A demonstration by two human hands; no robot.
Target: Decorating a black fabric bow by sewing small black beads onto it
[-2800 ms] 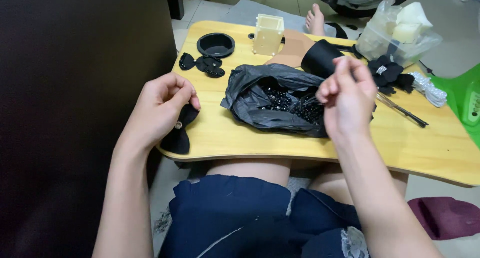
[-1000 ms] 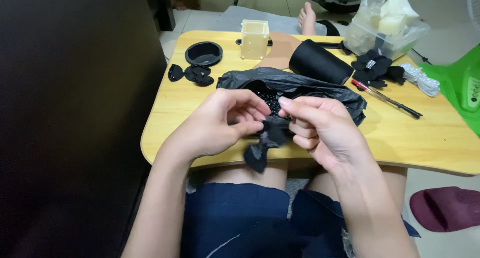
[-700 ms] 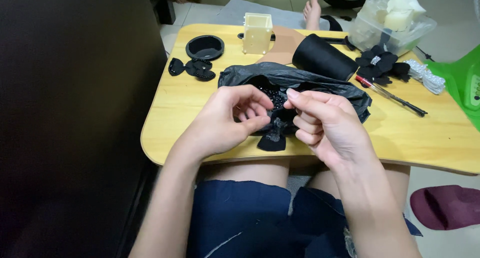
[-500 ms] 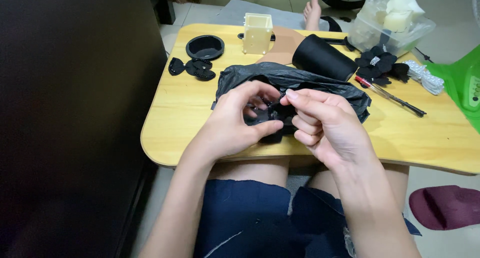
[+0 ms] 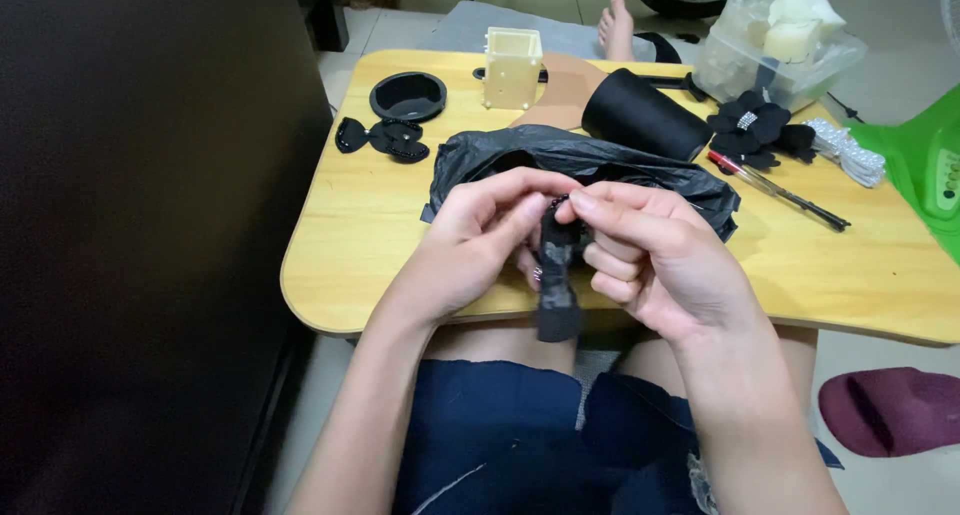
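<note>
My left hand [image 5: 478, 237] and my right hand [image 5: 650, 260] meet over the near edge of a small wooden table [image 5: 370, 225]. Between their fingertips hangs a black fabric piece [image 5: 556, 280], pinched by both hands and folded lengthwise. Right behind the hands lies an open black plastic bag [image 5: 560, 160]; its contents are hidden from view.
On the table: black fabric petals [image 5: 385, 138], a round black lid [image 5: 408, 95], a cream square box [image 5: 512, 67], a black thread spool [image 5: 640, 125], a black fabric flower [image 5: 760, 130], a red-tipped pen [image 5: 780, 190] and a clear container [image 5: 775, 45]. A dark wall stands left, a maroon slipper [image 5: 890, 410] right.
My right hand came down from above the bag to join the left at the table's near edge. Both hands now pinch the black fabric piece, which has been folded narrower.
</note>
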